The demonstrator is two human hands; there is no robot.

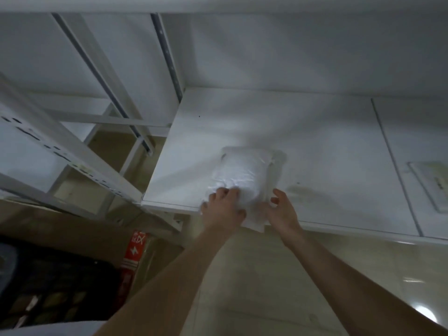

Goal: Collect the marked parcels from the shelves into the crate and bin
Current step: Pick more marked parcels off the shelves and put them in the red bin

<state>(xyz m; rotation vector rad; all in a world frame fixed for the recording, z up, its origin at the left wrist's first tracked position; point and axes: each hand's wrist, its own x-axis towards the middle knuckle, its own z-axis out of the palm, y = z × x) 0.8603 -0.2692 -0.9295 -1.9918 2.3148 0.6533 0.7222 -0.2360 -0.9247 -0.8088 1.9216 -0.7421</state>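
A white plastic-wrapped parcel (244, 173) lies on the white shelf (315, 146), its near end hanging over the shelf's front edge. My left hand (223, 207) grips the parcel's near left end, fingers curled into the crumpled wrap. My right hand (282, 212) is at the parcel's near right corner with loosely bent fingers; whether it touches the wrap is unclear. No mark is visible on the parcel.
A flat white envelope-like parcel (431, 185) lies at the shelf's right. White metal racking (72, 151) stands to the left. A dark crate (48, 287) sits on the floor at lower left, beside a red label (134, 248). Glossy floor lies below.
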